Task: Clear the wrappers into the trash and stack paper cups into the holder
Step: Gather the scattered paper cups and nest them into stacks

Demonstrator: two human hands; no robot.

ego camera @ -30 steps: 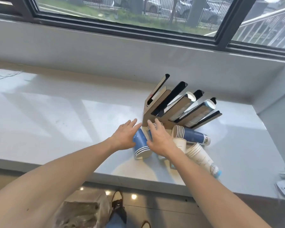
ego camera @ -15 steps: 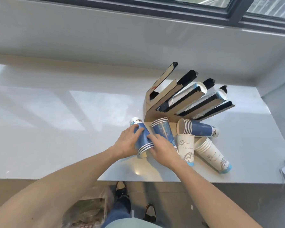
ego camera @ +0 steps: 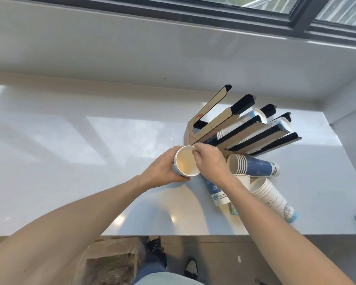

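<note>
Blue paper cup [ego camera: 186, 160] sits gripped in your left hand [ego camera: 162, 168] while your right hand's [ego camera: 211, 160] fingers [ego camera: 195, 154] pinch its rim, near the tabletop's [ego camera: 90, 161] front edge.

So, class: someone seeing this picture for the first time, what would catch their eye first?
The two hands at the centre: the left hand grips a blue paper cup with its open mouth toward the camera, and the right hand pinches its rim. Behind them fans a cardboard cup holder, with loose cup stacks lying on the counter to its right.

Small printed label on the lying blue cup [ego camera: 215, 192], too blurred to read.
</note>
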